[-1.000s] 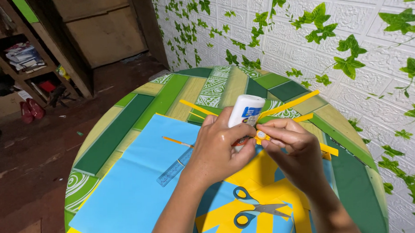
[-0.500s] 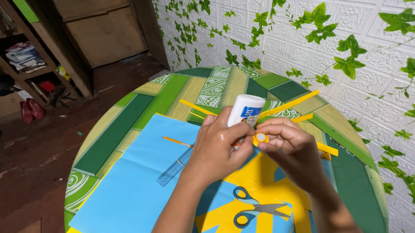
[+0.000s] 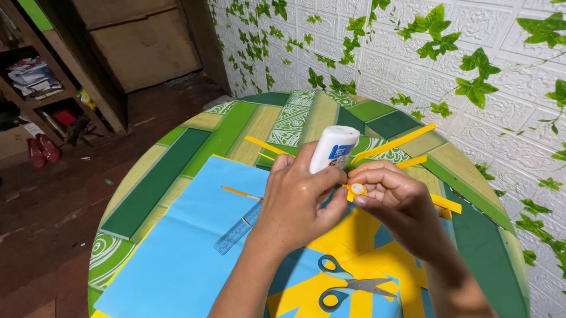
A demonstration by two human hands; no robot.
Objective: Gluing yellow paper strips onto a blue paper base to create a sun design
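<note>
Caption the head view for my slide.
Left hand tips a white glue bottle onto a small yellow paper coil pinched by right hand.

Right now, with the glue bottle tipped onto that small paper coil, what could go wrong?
1. The left hand squeezes the white glue bottle right at the small yellow paper coil; too much glue could smear the right hand fingertips pinching it.
2. Drips may land on the blue paper sheet underneath.
3. The scissors lie just under both forearms, so an arm might knock them.
</note>
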